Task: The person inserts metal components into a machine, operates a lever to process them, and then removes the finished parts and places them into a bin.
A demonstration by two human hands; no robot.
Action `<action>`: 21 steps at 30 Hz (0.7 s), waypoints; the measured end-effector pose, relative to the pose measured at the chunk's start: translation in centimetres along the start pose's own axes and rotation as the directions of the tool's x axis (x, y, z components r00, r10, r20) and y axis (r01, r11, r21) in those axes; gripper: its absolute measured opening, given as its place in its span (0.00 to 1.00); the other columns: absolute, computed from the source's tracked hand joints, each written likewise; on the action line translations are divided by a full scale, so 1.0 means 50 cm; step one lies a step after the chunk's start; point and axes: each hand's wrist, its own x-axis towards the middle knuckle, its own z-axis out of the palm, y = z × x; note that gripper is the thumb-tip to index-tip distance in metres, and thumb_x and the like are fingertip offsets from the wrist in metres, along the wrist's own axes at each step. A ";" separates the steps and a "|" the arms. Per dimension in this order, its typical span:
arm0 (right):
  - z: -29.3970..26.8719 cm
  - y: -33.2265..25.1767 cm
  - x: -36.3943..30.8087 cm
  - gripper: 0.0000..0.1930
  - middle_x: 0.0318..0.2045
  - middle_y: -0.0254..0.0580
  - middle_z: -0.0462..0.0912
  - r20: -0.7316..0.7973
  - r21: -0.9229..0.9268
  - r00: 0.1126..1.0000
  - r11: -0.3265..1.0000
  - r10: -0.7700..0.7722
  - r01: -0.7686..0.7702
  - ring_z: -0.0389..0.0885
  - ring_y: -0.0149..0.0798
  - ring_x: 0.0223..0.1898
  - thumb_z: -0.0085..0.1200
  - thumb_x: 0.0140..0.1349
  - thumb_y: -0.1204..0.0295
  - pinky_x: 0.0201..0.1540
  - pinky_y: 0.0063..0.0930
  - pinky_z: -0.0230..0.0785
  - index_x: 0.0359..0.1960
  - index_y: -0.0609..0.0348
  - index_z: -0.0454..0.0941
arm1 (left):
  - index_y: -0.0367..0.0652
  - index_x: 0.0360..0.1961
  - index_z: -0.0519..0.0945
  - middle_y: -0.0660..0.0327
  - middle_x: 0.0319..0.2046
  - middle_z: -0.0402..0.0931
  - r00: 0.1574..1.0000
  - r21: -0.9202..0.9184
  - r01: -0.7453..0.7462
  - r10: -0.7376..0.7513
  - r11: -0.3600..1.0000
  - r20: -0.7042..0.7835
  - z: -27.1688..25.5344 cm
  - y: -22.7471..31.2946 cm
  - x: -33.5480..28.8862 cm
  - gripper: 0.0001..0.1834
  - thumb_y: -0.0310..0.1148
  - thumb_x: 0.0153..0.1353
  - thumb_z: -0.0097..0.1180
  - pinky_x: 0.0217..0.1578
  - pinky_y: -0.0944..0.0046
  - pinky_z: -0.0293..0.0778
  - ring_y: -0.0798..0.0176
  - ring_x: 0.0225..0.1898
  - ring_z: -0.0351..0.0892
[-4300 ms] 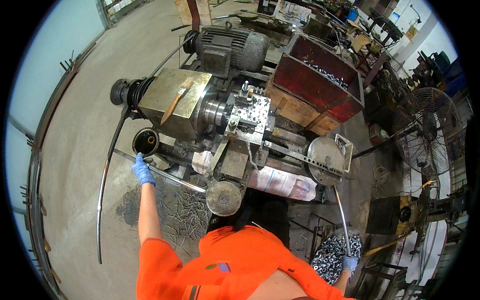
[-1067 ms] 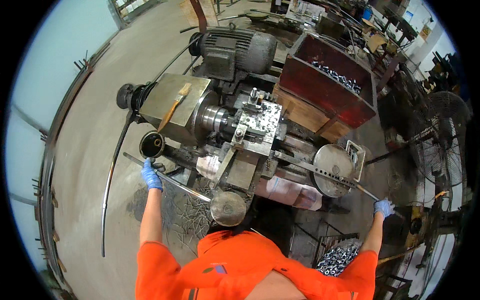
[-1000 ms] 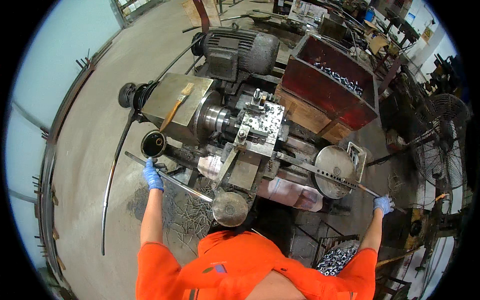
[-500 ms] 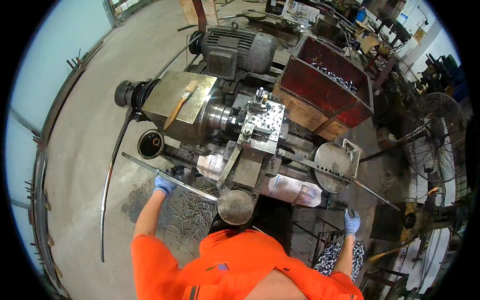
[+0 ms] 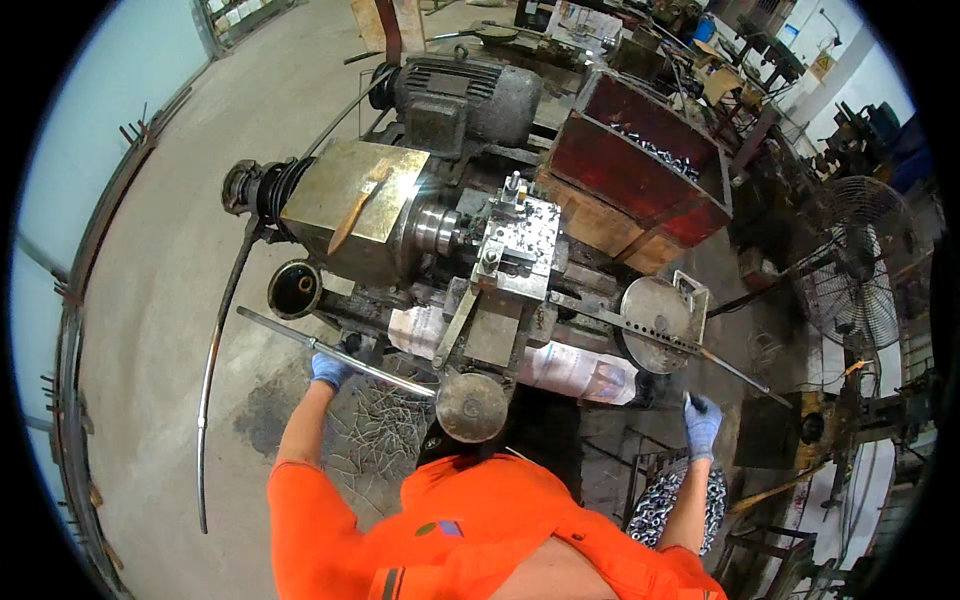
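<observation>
Facing a grimy lathe-type machine (image 5: 495, 335): person in orange top (image 5: 480, 515). Left hand (image 5: 332, 369), blue glove, is right at the long metal bar (image 5: 390, 375), near left; fingers partly hidden there, so can't tell how far they're closed or whether they grip it. Bar slants down to a round metal disc (image 5: 472, 408), near middle. Right hand (image 5: 703, 428), also gloved, hangs apart from the machine, near right, fingers pointing away and roughly together (dark tips, too small to tell if anything's pinched). Heap of small shiny metal parts (image 5: 652, 503) beside that forearm. Perforated lever (image 5: 640, 330) with rod (image 5: 745, 377) juts right, clear of the hand. Brush (image 5: 352, 213) lies on the boxy housing (image 5: 320, 190), far left; red bin (image 5: 635, 180), far right.
</observation>
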 end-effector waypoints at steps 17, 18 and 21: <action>0.131 -0.921 0.040 0.30 0.27 0.50 0.81 0.521 0.102 0.343 0.456 -0.782 0.884 0.80 0.47 0.33 0.47 0.50 0.40 0.49 0.34 0.63 0.32 0.58 0.81 | 0.43 0.45 0.77 0.50 0.35 0.79 0.822 -0.468 0.073 -0.319 0.881 -0.472 -0.494 -0.160 -0.220 0.18 0.43 0.61 0.46 0.40 0.59 0.72 0.52 0.37 0.79; 0.144 -0.945 0.036 0.32 0.27 0.50 0.81 0.594 0.077 0.315 0.441 -0.741 0.894 0.80 0.48 0.32 0.46 0.49 0.39 0.47 0.35 0.65 0.31 0.59 0.81 | 0.43 0.44 0.77 0.49 0.34 0.79 0.763 -0.427 0.071 -0.325 0.902 -0.559 -0.509 -0.208 -0.235 0.18 0.44 0.61 0.46 0.40 0.59 0.72 0.52 0.37 0.79; 0.148 -0.975 0.019 0.30 0.28 0.50 0.81 0.573 0.026 0.298 0.380 -0.764 0.925 0.80 0.48 0.34 0.46 0.50 0.41 0.43 0.39 0.67 0.30 0.60 0.81 | 0.41 0.39 0.79 0.48 0.34 0.78 0.699 -0.359 0.304 -0.463 0.882 -0.545 -0.493 -0.290 -0.278 0.21 0.48 0.63 0.43 0.39 0.57 0.72 0.52 0.36 0.79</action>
